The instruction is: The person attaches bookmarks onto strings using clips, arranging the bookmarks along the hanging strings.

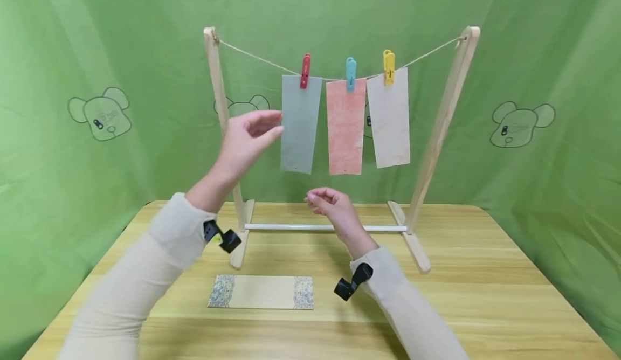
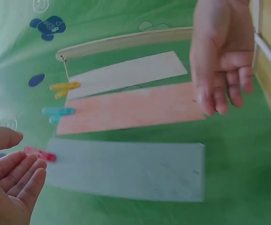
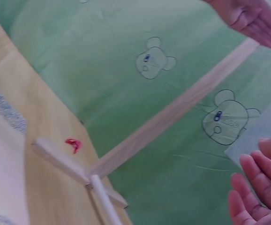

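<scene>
Three paper strips hang by clothespins from a string: a blue-grey strip [image 1: 299,125] under a red clothespin [image 1: 305,71], a pink strip [image 1: 345,128] under a blue clothespin [image 1: 351,74], and a white strip [image 1: 390,120] under a yellow clothespin [image 1: 388,67]. My left hand [image 1: 247,139] is beside the blue-grey strip's left edge, fingers relaxed and holding nothing; in the head view I cannot tell whether the fingertips touch it. Lower down, in front of the rack, my right hand [image 1: 337,212] hovers with loosely bent fingers and nothing in them.
The string [image 1: 257,57] sags between two wooden posts [image 1: 443,117] joined by a white rod [image 1: 291,227]. A cream strip with blue patterned ends [image 1: 262,292] lies on the wooden table [image 1: 485,295]. A small red object [image 3: 73,145] shows in the right wrist view.
</scene>
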